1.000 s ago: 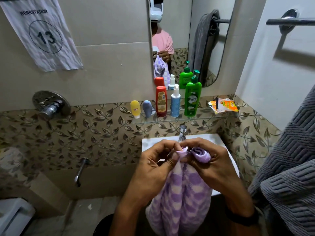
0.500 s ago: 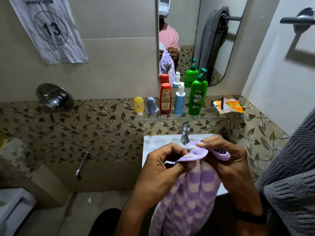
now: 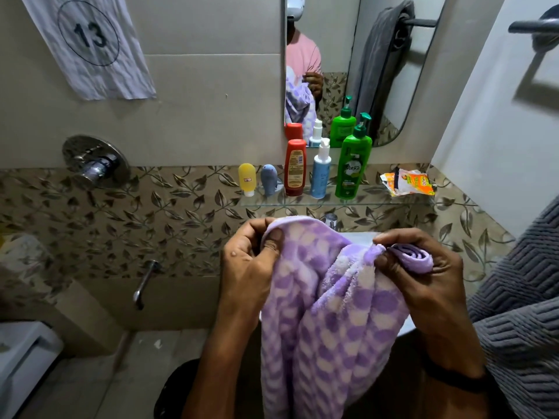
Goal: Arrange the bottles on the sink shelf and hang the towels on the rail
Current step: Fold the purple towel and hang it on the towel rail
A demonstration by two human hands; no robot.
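A purple-and-white checked towel (image 3: 326, 328) hangs in front of the sink, held by its top edge. My left hand (image 3: 248, 261) pinches one top corner and my right hand (image 3: 423, 276) grips the other, bunched corner. On the glass shelf (image 3: 378, 201) several bottles stand upright in a row: a yellow bottle (image 3: 247, 179), a blue-grey bottle (image 3: 269, 183), a red bottle (image 3: 295, 167), a white-and-blue pump bottle (image 3: 321, 170) and a tall green pump bottle (image 3: 353, 164). The towel rail (image 3: 532, 25) is at the upper right. A grey towel (image 3: 523, 297) hangs at the right edge.
Orange sachets (image 3: 408, 182) lie at the shelf's right end. The sink tap (image 3: 331, 220) stands just behind the towel. A mirror (image 3: 332, 55) hangs above the shelf. A shower valve (image 3: 93, 161) and spout (image 3: 145, 279) are on the left wall, and a paper sign (image 3: 90, 43) hangs above them.
My hands have drawn apart, spreading the purple towel's top edge wider. The view has shifted slightly downward and closer.
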